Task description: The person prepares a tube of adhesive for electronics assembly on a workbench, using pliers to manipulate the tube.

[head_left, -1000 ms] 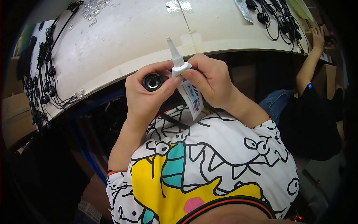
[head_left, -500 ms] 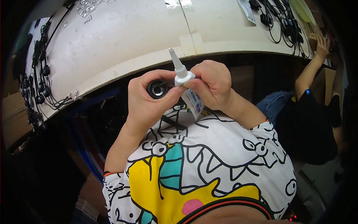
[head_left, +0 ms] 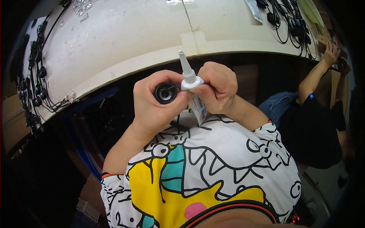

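My left hand (head_left: 154, 104) curled around small black round part (head_left: 165, 93), fingers pinching it, held just off counter (head_left: 125, 41) edge. My right hand (head_left: 216, 89) grips white glue tube (head_left: 192, 89), fingers closed around body, nozzle pointing up, tube shoulder touching part. Black cables (head_left: 32, 81) along counter's left rim. Another person's arm (head_left: 317, 74) at far right.

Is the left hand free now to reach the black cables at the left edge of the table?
Probably not: the left hand grips a small black round part beside the white glue tube. The black cables lie uncovered on the table.
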A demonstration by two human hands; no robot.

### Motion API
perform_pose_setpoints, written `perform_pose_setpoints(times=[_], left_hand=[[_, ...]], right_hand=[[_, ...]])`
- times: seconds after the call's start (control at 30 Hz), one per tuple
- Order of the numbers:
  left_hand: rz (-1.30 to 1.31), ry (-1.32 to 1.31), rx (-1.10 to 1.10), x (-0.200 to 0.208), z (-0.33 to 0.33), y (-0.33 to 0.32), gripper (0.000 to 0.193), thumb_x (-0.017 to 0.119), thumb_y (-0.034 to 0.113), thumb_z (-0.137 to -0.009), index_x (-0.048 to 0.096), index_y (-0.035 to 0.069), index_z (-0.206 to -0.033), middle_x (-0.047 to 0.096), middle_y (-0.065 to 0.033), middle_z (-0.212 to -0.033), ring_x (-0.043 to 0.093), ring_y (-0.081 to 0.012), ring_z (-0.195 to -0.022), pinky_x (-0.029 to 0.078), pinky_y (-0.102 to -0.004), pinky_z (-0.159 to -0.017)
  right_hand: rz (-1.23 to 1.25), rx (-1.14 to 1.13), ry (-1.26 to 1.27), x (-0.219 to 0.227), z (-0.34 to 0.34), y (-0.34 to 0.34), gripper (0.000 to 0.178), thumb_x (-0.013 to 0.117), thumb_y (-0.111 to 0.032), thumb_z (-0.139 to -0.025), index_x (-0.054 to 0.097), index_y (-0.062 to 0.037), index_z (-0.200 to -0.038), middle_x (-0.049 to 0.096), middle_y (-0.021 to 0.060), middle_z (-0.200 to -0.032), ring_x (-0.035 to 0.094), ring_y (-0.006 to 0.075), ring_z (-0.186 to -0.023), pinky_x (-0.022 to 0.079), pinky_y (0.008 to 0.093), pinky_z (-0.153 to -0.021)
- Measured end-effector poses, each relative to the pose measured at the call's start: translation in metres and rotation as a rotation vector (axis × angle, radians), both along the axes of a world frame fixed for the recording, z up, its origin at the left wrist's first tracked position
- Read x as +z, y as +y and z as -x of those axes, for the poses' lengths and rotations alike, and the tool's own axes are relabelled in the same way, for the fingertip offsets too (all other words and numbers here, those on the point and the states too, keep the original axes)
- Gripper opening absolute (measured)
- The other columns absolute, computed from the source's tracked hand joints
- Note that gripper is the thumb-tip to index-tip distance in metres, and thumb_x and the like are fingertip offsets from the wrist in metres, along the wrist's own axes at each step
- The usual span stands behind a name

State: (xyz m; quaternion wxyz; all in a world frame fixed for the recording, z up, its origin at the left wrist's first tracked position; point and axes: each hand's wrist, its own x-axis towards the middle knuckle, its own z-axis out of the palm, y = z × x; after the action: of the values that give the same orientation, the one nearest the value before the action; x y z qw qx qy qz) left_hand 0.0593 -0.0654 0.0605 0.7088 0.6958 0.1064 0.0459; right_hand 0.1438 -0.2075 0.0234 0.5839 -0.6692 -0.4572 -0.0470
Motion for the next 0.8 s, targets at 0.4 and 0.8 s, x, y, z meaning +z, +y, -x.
perform_pose_setpoints(times=[0.4,0.8], left_hand=[[-0.025,0.040,-0.001,0.0027,-0.0012,-0.0008,0.015,0.066,0.005,-0.064,0.058,-0.002,-0.074,0.058,-0.0029,-0.066,0.052,-0.0058,-0.061,0.043,-0.0186,-0.058],[-0.137,-0.053,0.017,0.0016,0.0025,-0.0012,0.013,0.066,0.003,-0.064,0.059,0.000,-0.075,0.058,-0.0016,-0.065,0.052,-0.0061,-0.058,0.043,-0.0186,-0.056]], right_hand=[[-0.001,0.014,0.097,-0.0030,0.0042,0.0000,0.026,0.067,-0.020,-0.074,0.050,-0.0052,-0.061,0.044,0.0071,-0.053,0.042,0.0222,-0.043,0.032,0.0294,-0.040],[-0.079,0.194,0.157,-0.0015,-0.0022,0.0018,0.018,0.064,-0.017,-0.077,0.056,-0.0038,-0.069,0.051,0.0065,-0.058,0.048,0.0193,-0.048,0.037,0.0262,-0.045]])
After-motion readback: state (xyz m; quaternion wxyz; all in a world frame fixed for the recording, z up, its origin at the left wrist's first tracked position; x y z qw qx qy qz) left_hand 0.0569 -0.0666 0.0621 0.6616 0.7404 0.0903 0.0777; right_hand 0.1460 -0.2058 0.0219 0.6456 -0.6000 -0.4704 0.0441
